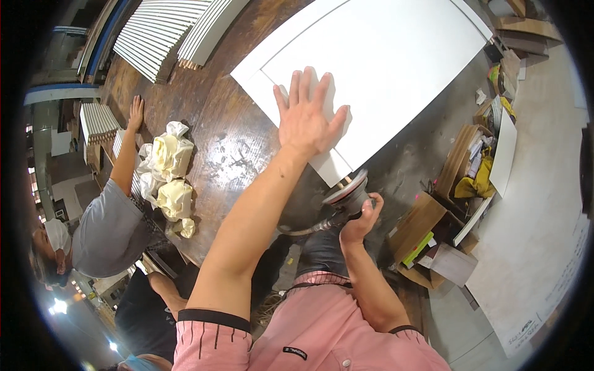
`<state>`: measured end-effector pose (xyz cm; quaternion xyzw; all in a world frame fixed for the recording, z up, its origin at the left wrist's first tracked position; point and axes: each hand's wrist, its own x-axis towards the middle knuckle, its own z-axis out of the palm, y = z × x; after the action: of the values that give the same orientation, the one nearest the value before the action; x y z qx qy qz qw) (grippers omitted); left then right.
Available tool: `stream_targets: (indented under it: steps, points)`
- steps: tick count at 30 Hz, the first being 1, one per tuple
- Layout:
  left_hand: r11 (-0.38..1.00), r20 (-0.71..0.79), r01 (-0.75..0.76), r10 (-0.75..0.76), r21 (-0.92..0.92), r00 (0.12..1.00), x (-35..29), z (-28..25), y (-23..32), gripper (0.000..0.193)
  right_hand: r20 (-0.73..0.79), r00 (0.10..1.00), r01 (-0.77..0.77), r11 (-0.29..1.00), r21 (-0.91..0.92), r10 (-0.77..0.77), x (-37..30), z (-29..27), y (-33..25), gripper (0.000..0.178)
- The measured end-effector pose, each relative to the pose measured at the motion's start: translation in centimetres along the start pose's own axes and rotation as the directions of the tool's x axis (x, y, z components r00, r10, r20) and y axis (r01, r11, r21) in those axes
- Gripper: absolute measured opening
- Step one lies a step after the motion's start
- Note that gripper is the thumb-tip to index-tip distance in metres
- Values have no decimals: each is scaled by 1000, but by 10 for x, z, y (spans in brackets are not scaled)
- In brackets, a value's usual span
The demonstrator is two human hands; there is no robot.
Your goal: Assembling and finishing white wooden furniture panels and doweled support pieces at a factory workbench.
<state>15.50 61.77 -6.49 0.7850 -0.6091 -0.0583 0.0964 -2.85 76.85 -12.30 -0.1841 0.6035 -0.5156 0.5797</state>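
Note:
A large white panel [390,74], with a grooved line along its borders, lies on the brown wooden table [216,117]. My left hand [306,120] rests flat on its near-left part, fingers spread. At the panel's near corner my right hand [364,221] is wrapped round an air sander [348,196]. The sander's round pad is tipped up beside the panel's near edge, close to short wooden dowels [344,181] sticking out there. Whether pad and edge touch, I cannot tell. An air hose [304,231] runs from the sander to the left.
Stacked white panels [164,31] stand at the far left. Crumpled cream bundles [170,161] lie on the table's left side. Nearby is a co-worker in a grey shirt [111,229], one hand on the table. Cardboard boxes [421,226] and a large white board [526,216] are at right.

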Motion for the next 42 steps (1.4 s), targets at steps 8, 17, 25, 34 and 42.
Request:
stream_targets:
  steps: [8,17,25,34,42]
  points:
    - [1000,14,19,-20,8,1000,0,2,-1,77,28,999,17,999,-31,-17,-4,1,1,34]
    - [999,26,36,-37,23,999,3,5,3,79,56,997,63,992,-106,-57,5,-15,15,34]
    - [999,19,33,-33,3,999,3,3,3,76,79,991,121,974,-191,-107,14,-14,5,35]
    - [999,9,37,-37,-1,999,2,5,3,75,62,993,110,977,-182,-100,7,-11,6,36]
    - [999,20,43,-43,0,999,1,4,1,74,76,996,51,995,-80,-45,11,-10,6,36]
